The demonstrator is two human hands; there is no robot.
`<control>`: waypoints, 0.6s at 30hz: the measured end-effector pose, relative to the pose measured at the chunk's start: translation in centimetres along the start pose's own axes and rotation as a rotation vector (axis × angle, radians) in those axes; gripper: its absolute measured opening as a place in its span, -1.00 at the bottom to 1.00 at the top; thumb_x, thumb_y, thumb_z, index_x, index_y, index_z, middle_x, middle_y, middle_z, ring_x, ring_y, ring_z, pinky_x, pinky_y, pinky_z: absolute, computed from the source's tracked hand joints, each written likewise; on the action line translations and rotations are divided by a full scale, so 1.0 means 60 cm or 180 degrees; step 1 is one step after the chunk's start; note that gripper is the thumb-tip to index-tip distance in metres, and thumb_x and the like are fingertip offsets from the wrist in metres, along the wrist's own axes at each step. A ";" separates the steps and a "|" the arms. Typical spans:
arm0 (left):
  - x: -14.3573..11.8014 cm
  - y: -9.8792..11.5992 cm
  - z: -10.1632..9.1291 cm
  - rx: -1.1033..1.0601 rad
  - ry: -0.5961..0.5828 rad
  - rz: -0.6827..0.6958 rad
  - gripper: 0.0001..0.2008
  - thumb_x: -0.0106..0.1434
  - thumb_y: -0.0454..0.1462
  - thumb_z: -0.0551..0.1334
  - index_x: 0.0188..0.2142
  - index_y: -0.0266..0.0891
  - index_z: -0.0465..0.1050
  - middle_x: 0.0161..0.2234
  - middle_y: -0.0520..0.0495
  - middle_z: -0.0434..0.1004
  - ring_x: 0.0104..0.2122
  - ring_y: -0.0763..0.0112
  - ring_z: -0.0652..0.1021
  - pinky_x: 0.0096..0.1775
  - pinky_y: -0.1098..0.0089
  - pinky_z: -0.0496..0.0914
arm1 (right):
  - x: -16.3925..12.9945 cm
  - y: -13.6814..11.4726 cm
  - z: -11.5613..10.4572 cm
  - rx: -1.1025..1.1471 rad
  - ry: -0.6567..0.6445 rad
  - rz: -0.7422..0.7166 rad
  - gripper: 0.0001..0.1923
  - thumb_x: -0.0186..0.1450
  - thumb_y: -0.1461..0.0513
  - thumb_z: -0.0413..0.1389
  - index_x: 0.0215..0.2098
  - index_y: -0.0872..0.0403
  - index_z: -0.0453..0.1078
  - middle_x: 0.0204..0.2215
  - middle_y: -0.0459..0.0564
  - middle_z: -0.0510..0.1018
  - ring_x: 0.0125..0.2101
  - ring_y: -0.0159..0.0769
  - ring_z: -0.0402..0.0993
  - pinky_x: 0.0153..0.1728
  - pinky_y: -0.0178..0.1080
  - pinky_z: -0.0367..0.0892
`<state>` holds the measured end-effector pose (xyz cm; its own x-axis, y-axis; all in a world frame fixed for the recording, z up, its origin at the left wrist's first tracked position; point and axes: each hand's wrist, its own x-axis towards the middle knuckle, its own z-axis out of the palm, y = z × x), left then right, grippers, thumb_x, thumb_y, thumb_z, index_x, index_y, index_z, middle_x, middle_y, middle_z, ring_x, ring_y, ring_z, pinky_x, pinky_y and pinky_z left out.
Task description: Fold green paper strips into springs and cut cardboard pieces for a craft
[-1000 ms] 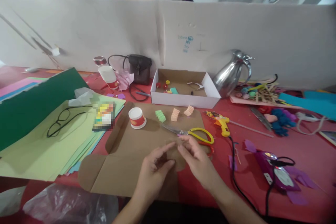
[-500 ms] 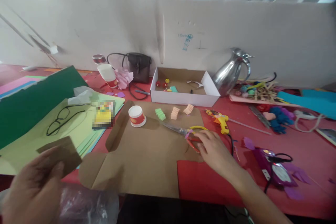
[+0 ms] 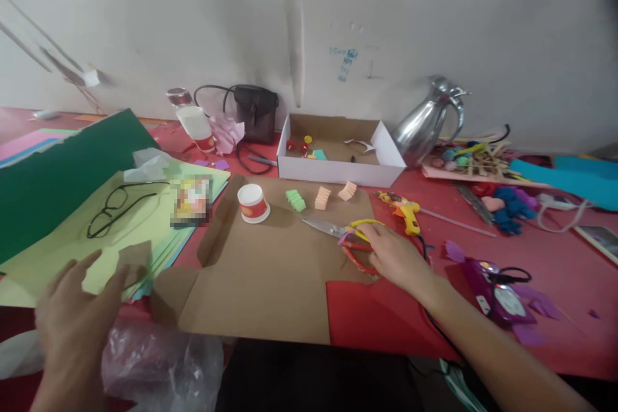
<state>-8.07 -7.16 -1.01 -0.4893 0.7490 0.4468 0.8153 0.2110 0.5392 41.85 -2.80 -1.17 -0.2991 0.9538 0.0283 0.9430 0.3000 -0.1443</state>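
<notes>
Head view: the left hand spreads open near a small cardboard piece at eight o'clock, contact unclear; at five o'clock the right hand touches the scissors, grip unclear. A careless lift could knock them into the paper cup.

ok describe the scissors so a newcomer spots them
A big brown cardboard sheet lies on the red table. At its right side, the right hand touches the scissors. Metal blades plus one yellow, one red handle separate them from the yellow glue gun.
</notes>
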 end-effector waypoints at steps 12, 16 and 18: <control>-0.272 0.119 0.033 -0.0326 -0.1446 0.2557 -0.45 0.18 -0.33 0.29 0.16 0.09 0.35 0.06 -0.03 0.51 0.04 0.13 0.48 0.12 0.21 0.22 | -0.066 -0.010 -0.028 0.1798 -0.0209 0.0210 -0.36 0.20 0.36 0.06 0.25 -0.05 0.21 0.16 0.01 0.40 0.11 -0.12 0.38 0.08 -0.07 0.34; -0.277 0.127 0.043 -0.0479 -0.1818 0.2256 -0.49 0.21 -0.37 0.22 0.14 0.07 0.38 0.08 -0.01 0.49 0.07 0.14 0.46 0.17 0.17 0.16 | -0.109 -0.016 -0.041 0.2994 -0.0940 0.0415 -0.38 0.19 0.13 0.23 0.20 -0.04 0.27 0.08 0.06 0.48 0.05 -0.10 0.45 0.00 -0.07 0.42; -0.279 0.130 0.045 -0.0507 -0.1915 0.2153 -0.51 0.21 -0.38 0.21 0.11 0.08 0.41 0.06 -0.01 0.50 0.04 0.15 0.49 0.14 0.18 0.19 | -0.127 -0.014 -0.052 0.2881 -0.0836 0.0487 -0.47 0.19 0.10 0.24 0.13 -0.08 0.37 -0.05 0.07 0.57 -0.07 -0.13 0.54 -0.18 -0.18 0.50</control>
<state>7.32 -16.32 -6.21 0.3564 0.8914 0.2800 0.7950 -0.4468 0.4103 43.81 -10.25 1.83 -0.3090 0.9145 -0.2613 0.5367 -0.0592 -0.8417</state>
